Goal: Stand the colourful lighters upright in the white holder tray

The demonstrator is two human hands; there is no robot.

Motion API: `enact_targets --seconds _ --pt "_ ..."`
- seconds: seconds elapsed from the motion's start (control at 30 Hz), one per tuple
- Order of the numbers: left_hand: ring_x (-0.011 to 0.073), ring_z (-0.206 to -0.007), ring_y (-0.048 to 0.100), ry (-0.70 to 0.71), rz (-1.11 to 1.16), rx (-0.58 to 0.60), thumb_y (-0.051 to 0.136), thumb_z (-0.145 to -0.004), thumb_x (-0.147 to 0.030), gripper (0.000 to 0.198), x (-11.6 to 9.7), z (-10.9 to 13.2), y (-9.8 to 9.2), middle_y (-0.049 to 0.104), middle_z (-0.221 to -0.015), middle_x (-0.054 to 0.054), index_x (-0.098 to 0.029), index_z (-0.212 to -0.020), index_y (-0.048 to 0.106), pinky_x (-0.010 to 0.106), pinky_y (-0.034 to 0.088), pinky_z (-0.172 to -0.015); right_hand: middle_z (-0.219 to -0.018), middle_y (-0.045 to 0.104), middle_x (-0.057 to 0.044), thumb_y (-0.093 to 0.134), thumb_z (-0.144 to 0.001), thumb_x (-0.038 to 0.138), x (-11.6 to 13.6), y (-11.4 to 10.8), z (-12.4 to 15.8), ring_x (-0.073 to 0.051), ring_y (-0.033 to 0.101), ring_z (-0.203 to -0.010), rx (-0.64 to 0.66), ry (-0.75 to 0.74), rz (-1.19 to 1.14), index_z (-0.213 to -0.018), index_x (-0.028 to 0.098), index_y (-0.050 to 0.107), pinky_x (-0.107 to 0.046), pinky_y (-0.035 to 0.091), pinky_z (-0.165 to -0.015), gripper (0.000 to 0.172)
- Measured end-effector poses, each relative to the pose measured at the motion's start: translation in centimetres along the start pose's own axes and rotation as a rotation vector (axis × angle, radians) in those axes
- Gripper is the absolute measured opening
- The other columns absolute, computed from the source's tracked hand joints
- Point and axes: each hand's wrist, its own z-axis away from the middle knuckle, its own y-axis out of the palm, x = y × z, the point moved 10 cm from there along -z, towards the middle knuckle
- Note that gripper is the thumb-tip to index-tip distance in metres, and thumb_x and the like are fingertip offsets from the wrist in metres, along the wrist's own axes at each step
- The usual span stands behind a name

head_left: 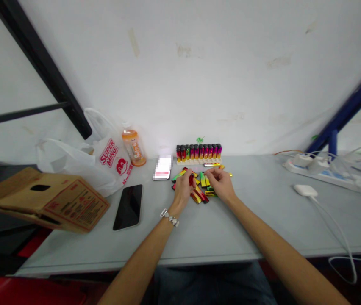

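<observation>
Shiny coloured lighters lie in a loose pile (197,195) on the grey table. My left hand (183,189), with a bracelet at the wrist, is closed around a red lighter (192,180) at the pile's left side. Over the right side of the pile, my right hand (220,182) has thumb and fingertips pinched together beside a green and yellow lighter (203,179). Whether anything is between those fingertips is too small to tell. Behind both hands, a row of upright lighters (198,151) with black tops stands in a pale rack (190,162) against the wall.
To the left are a black phone (128,207), a cardboard box (72,203), a white plastic bag (104,165) and an orange drink bottle (134,146). A lit phone (162,167) stands near the wall. A power strip (326,173) and white charger (305,190) lie at right.
</observation>
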Motion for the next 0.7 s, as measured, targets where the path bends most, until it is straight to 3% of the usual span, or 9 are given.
enact_targets --seconds 0.17,0.43,0.57,0.7 --pt "0.0071 -0.036 0.029 0.041 -0.019 -0.060 0.038 -0.083 -0.041 0.041 -0.4 0.1 -0.4 0.033 -0.039 -0.005 -0.019 -0.049 0.043 0.022 0.023 -0.041 -0.055 0.045 0.004 0.057 -0.085 0.046 0.2 0.0 0.0 -0.009 0.038 -0.049 -0.006 -0.006 0.004 -0.076 0.016 0.062 -0.023 0.028 -0.048 0.032" --pt "0.0072 -0.037 0.028 0.009 0.013 -0.049 0.037 -0.086 -0.042 0.043 -0.4 0.4 0.1 0.032 -0.040 -0.005 -0.019 -0.050 0.042 0.021 0.022 -0.040 -0.055 0.045 0.004 0.057 -0.085 0.049 -0.1 0.1 0.1 -0.010 0.037 -0.049 -0.008 -0.005 -0.012 -0.076 0.016 0.061 -0.024 0.027 -0.047 0.034" --pt "0.0068 -0.037 0.024 -0.035 0.124 0.028 0.035 -0.087 -0.058 0.053 0.0 0.6 0.5 0.028 -0.040 -0.006 -0.019 -0.051 0.041 0.021 0.020 -0.040 -0.058 0.047 0.003 0.057 -0.086 0.048 0.5 0.1 0.3 -0.010 0.039 -0.051 -0.024 -0.038 -0.009 -0.078 0.017 0.062 -0.024 0.029 -0.049 0.033" --pt "0.0063 -0.038 0.021 -0.081 0.213 0.158 0.023 -0.079 -0.083 0.072 0.3 0.8 1.5 0.027 -0.041 -0.006 -0.019 -0.052 0.043 0.022 0.016 -0.040 -0.071 0.054 0.001 0.059 -0.086 0.049 2.3 0.6 0.7 -0.012 0.047 -0.060 -0.008 -0.085 -0.047 -0.097 0.018 0.063 -0.023 0.036 -0.052 0.033"
